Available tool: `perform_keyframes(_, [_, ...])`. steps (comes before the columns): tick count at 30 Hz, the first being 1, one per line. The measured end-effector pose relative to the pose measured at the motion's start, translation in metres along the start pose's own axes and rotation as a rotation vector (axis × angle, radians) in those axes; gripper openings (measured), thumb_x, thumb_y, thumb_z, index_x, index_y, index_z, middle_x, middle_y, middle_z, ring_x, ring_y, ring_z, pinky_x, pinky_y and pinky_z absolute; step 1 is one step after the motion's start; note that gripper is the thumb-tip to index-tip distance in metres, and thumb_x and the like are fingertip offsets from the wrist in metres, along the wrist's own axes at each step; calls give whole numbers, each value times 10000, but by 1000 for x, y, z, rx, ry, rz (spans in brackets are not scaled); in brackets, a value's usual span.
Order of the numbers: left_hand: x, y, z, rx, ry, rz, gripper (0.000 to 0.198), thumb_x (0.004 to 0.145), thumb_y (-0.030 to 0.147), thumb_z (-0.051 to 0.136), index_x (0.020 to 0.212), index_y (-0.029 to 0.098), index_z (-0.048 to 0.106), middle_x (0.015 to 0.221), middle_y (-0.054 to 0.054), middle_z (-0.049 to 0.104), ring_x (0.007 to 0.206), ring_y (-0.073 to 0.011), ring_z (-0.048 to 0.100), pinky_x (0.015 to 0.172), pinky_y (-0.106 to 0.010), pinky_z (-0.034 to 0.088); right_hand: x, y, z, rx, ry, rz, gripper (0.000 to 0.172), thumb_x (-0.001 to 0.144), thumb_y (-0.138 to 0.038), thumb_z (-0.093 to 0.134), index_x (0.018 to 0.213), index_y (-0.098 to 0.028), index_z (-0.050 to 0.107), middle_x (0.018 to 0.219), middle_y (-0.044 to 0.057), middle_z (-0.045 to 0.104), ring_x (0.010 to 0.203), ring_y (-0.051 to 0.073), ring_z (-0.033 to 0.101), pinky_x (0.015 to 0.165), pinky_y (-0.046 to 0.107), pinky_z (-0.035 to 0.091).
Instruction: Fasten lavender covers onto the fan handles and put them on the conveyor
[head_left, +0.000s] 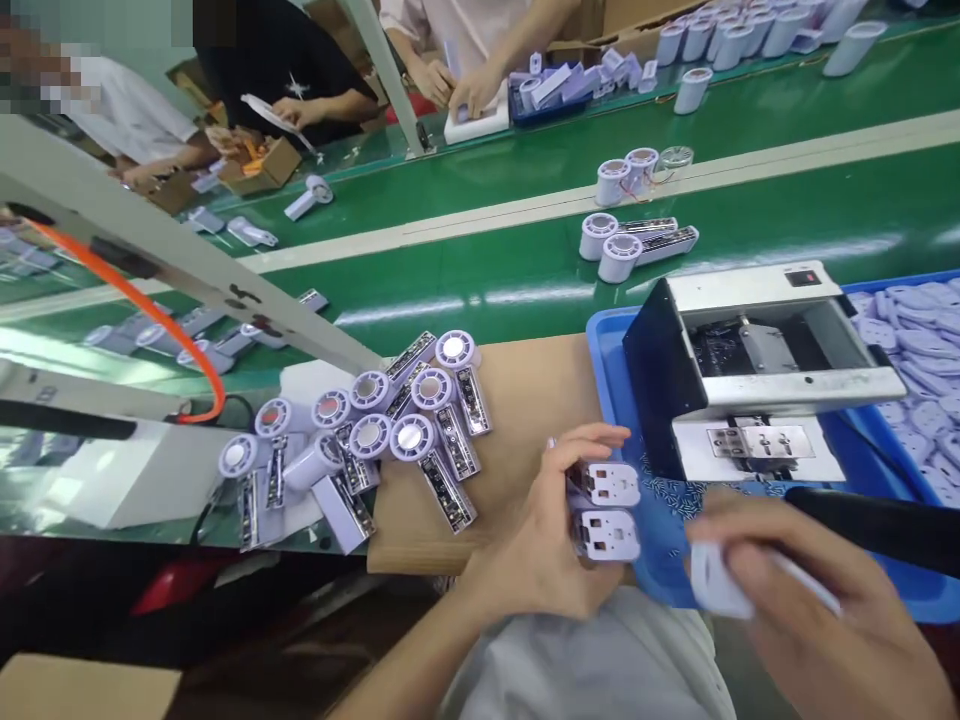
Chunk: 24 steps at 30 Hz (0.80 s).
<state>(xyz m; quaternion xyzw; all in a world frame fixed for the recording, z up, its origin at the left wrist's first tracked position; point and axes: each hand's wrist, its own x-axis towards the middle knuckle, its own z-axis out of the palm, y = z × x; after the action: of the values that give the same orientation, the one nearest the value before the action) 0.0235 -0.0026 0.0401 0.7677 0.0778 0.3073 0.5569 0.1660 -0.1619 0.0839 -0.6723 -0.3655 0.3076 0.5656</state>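
My left hand (551, 525) is wrapped round two lilac handheld-fan bodies, one above the other. The upper fan body (613, 484) and the lower fan body (609, 536) turn their flat, slotted ends to the right. To the right, over the edge of the blue tray, my right hand (817, 590) pinches a pale lilac plastic cover (720, 580); motion blurs the fingers and the piece. Just beyond the right hand a black rod-shaped tool (877, 525) reaches in from the right edge.
Several open fan bodies with exposed circuit boards (450, 440) lie left on a brown board (536, 380). A screw feeder (780, 350) stands in a blue tray (611, 340) with loose screws; lilac covers (926, 350) fill the right. Co-workers sit beyond the green conveyor (480, 290). A slanted metal post (225, 260) stands left.
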Motion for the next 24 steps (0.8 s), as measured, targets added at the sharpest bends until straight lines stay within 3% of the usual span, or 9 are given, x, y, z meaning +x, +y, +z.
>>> perform_keyframes(3, [-4, -6, 10, -86, 82, 43, 915, 703, 82, 699, 1491, 292, 284, 1370, -134, 522, 1205, -289, 638, 991, -489, 593, 39, -10, 17, -27, 19, -34, 148, 1055, -429, 701, 1030, -348, 823, 1000, 7, 717, 740, 151, 689, 542, 150, 547])
perform_keyframes(6, [-7, -15, 16, -67, 84, 97, 1035, 720, 104, 763, 1534, 328, 163, 1363, -131, 492, 1222, -295, 626, 988, -491, 596, 54, -20, 27, -175, -51, -87, 131, 1018, -413, 741, 997, -310, 819, 891, -3, 696, 726, 124, 664, 600, 115, 541])
perform_keyframes(10, [-6, -23, 16, -19, 94, 174, 1059, 720, 95, 823, 1502, 364, 161, 1337, -126, 492, 1257, -328, 600, 1024, -587, 556, 50, -21, 33, -224, -91, -75, 147, 1048, -398, 701, 988, -271, 743, 725, -29, 564, 604, 99, 562, 509, 120, 460])
perform_keyframes(14, [-3, -27, 15, -37, 97, 196, 924, 724, 141, 862, 1387, 380, 264, 1326, -97, 508, 1151, -284, 635, 987, -552, 556, 42, -14, 34, -250, 89, -116, 206, 1017, -399, 748, 1015, -243, 613, 752, -30, 511, 616, 114, 506, 537, 167, 436])
perform_keyframes(19, [6, -26, 17, -9, 131, 231, 706, 769, 193, 829, 1216, 369, 312, 1301, -52, 527, 1089, -235, 631, 967, -485, 550, 32, -18, 25, -68, 137, -93, 261, 1135, -313, 391, 984, -248, 594, 867, 37, 526, 699, 166, 505, 557, 206, 472])
perform_keyframes(24, [12, -26, 17, 73, 71, 218, 605, 815, 278, 832, 1169, 340, 345, 1246, -44, 556, 1031, -229, 636, 912, -446, 544, 28, -32, 15, -18, 39, -61, 47, 1042, -324, 683, 1059, -293, 652, 951, 15, 643, 818, 155, 651, 655, 149, 572])
